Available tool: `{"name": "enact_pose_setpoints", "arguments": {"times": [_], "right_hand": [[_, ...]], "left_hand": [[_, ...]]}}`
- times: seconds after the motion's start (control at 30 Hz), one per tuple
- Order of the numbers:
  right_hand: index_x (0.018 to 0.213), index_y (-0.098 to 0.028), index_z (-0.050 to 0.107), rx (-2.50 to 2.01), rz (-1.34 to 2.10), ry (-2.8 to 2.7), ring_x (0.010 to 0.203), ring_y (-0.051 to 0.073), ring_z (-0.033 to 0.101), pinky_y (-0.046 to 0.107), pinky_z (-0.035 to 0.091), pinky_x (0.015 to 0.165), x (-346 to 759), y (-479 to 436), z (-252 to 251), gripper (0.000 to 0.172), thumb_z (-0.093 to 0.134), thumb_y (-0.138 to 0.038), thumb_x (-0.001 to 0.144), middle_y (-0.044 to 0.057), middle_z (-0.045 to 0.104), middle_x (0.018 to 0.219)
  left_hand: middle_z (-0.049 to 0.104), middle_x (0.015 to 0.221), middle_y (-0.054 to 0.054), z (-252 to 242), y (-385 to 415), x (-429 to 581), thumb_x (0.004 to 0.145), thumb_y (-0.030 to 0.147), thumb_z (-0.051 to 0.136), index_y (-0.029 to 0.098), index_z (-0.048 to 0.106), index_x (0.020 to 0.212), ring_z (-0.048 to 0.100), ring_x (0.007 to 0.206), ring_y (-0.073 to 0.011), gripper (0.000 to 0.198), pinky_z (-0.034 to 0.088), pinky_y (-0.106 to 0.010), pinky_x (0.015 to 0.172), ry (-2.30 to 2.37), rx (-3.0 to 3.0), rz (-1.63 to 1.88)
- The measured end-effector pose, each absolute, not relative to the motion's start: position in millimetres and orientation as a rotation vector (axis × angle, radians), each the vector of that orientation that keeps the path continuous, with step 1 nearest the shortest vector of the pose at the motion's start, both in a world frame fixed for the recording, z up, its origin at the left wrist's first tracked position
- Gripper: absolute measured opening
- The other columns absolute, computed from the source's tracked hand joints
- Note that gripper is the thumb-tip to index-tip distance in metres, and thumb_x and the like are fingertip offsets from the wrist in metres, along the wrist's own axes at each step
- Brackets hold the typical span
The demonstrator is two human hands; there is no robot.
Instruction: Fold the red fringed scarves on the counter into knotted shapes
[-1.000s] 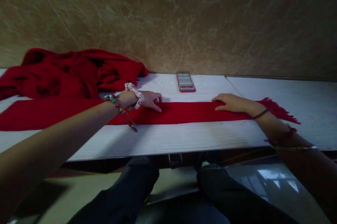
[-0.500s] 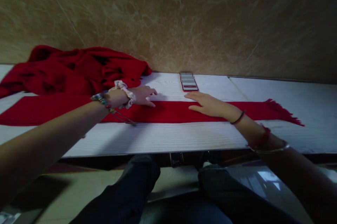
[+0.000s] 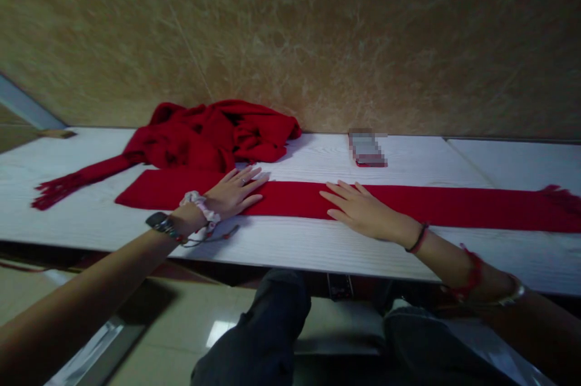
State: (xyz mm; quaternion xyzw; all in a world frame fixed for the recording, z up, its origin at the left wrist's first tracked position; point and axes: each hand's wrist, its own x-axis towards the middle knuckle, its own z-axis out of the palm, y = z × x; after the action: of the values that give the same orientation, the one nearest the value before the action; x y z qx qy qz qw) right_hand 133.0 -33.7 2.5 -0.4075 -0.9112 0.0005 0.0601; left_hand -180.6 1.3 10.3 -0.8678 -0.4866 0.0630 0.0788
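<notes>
A: Since the earlier frame, the left hand (image 3: 236,192) has slid toward the slanted left end of a flat red scarf (image 3: 290,199), and its fingers have straightened. The right hand (image 3: 358,209) has shifted a little left too, and the whole view has swung leftward.

B: Are the hands holding anything?

A: Neither has hold of anything. Both are palm down with fingers extended and spread, the left lying on the scarf, the right with its fingers over the scarf and its heel past the near edge.

B: Where is the scarf?

A: Stretched lengthwise across a white table (image 3: 281,247), in a long narrow band. Its fringe (image 3: 561,197) is at the far right.

B: What else is nearby?

A: Behind the scarf's left part sits a crumpled heap of red cloth (image 3: 213,135), with a fringed tail (image 3: 72,180) reaching out to the left. I cannot tell whether heap and scarf touch. A phone (image 3: 367,149), its screen blurred out, lies behind the right hand, near a brown marbled wall (image 3: 318,41).
</notes>
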Motion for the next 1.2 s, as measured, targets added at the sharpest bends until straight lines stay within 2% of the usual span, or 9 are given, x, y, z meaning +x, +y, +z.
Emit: {"name": "enact_pose_setpoints", "arguments": {"times": [0.13, 0.27, 0.43, 0.57, 0.73, 0.8, 0.93, 1.07, 1.2], "right_hand": [[0.135, -0.020, 0.033, -1.142, -0.025, -2.764, 0.130, 0.030, 0.026, 0.057, 0.026, 0.099, 109, -24, 2, 0.051, 0.027, -0.042, 0.090, 0.010, 0.031, 0.142], [0.134, -0.022, 0.035, -1.051, -0.010, -2.761, 0.129, 0.026, 0.030, 0.051, 0.028, 0.101, 96, -19, -7, 0.049, 0.027, -0.041, 0.091, 0.008, 0.034, 0.141], [0.134, -0.021, 0.036, -1.043, -0.017, -2.736, 0.129, 0.024, 0.031, 0.048, 0.028, 0.102, 102, -19, -11, 0.049, 0.026, -0.042, 0.090, 0.009, 0.035, 0.140], [0.131, -0.018, 0.041, -1.010, -0.004, -2.746, 0.129, 0.026, 0.031, 0.050, 0.026, 0.103, 97, -18, -5, 0.049, 0.029, -0.042, 0.090, 0.011, 0.037, 0.139], [0.123, -0.014, 0.049, -0.732, -0.007, -2.718, 0.125, 0.024, 0.037, 0.043, 0.028, 0.104, 47, -17, 5, 0.041, 0.040, -0.032, 0.088, 0.012, 0.045, 0.133], [0.115, -0.013, 0.055, -0.606, 0.008, -2.699, 0.117, 0.021, 0.044, 0.037, 0.034, 0.100, 16, -17, 8, 0.034, 0.043, -0.027, 0.086, 0.011, 0.052, 0.125], [0.097, -0.011, 0.061, -0.497, 0.032, -2.732, 0.098, 0.019, 0.054, 0.031, 0.045, 0.082, -43, -14, 13, 0.022, 0.045, -0.020, 0.084, 0.010, 0.062, 0.103], [0.087, -0.012, 0.062, -0.542, -0.064, -2.739, 0.087, 0.021, 0.055, 0.032, 0.046, 0.067, -78, -9, 15, 0.020, 0.043, -0.015, 0.083, 0.009, 0.063, 0.089], [0.084, -0.013, 0.063, -0.543, -0.123, -2.772, 0.086, 0.022, 0.054, 0.032, 0.045, 0.064, -90, -10, 15, 0.020, 0.044, -0.016, 0.083, 0.010, 0.062, 0.088]], "left_hand": [[0.019, 0.146, -0.009, 14, 1, -194, 0.091, 0.042, 0.025, 0.020, 0.031, 0.136, 0.017, 0.133, -0.0246, 0.050, 0.018, -0.041, 0.106, -1.494, -2.532, 0.202], [0.016, 0.146, -0.008, 8, 1, -227, 0.091, 0.040, 0.021, 0.018, 0.033, 0.135, 0.013, 0.134, -0.0247, 0.051, 0.019, -0.041, 0.107, -1.525, -2.546, 0.107], [0.020, 0.146, -0.007, 4, -16, -276, 0.089, 0.037, 0.023, 0.020, 0.024, 0.139, 0.013, 0.134, -0.0248, 0.053, 0.020, -0.044, 0.107, -1.565, -2.561, -0.040], [0.022, 0.145, -0.003, 8, -26, -311, 0.087, 0.041, 0.024, 0.024, 0.017, 0.140, 0.023, 0.131, -0.0245, 0.056, 0.025, -0.041, 0.106, -1.678, -2.515, -0.108], [0.034, 0.137, -0.010, 18, -25, -346, 0.087, 0.044, 0.020, 0.016, 0.032, 0.133, 0.039, 0.121, -0.0250, 0.055, 0.032, -0.037, 0.102, -1.805, -2.375, -0.078], [0.040, 0.132, -0.013, 23, -26, -354, 0.086, 0.044, 0.021, 0.013, 0.039, 0.128, 0.044, 0.116, -0.0248, 0.055, 0.036, -0.035, 0.098, -1.792, -2.354, -0.023], [0.051, 0.119, -0.012, 30, -34, -361, 0.086, 0.043, 0.023, 0.017, 0.051, 0.116, 0.052, 0.105, -0.0223, 0.049, 0.042, -0.032, 0.092, -1.741, -2.349, 0.094], [0.054, 0.117, -0.015, 26, -41, -373, 0.086, 0.041, 0.025, 0.015, 0.057, 0.111, 0.054, 0.103, -0.0241, 0.048, 0.046, -0.034, 0.087, -1.699, -2.396, 0.171], [0.057, 0.112, -0.014, 17, -41, -394, 0.088, 0.035, 0.029, 0.015, 0.057, 0.111, 0.056, 0.100, -0.0223, 0.041, 0.047, -0.035, 0.085, -1.543, -2.402, 0.174]]}}
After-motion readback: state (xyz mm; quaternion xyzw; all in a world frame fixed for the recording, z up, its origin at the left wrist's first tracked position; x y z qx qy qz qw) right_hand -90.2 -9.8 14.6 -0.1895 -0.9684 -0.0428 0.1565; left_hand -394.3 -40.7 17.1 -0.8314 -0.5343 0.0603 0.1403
